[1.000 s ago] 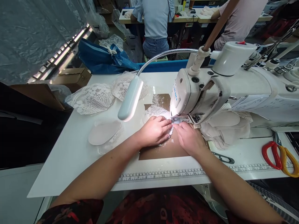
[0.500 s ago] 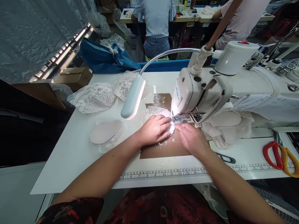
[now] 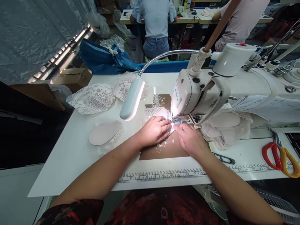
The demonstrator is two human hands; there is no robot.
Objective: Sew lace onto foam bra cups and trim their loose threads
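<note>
A white lace piece [image 3: 160, 111] lies under the needle area of the white sewing machine [image 3: 185, 92], its edge brightly lit. My left hand [image 3: 154, 131] rests flat on the lace with its fingers stretched toward the needle, partly covering it. Close to the presser foot, my right hand [image 3: 188, 139] has thumb and forefinger together at the lace's near edge, its other fingers curled under. Beneath both hands is a brown sheet [image 3: 165, 151] taped to the white table [image 3: 70, 165].
A lamp [image 3: 132, 98] on a bent metal neck hangs left of the machine. Lace cups [image 3: 93, 98] and an oval pad [image 3: 104, 132] lie at left. Fabric pieces [image 3: 222, 126], small snips [image 3: 223, 158] and scissors [image 3: 280, 159] are at right. Two people sit beyond.
My right hand has shifted slightly left, closer to my left hand and the lace edge. Less of the lace shows between the hands. The whole view has moved a little.
</note>
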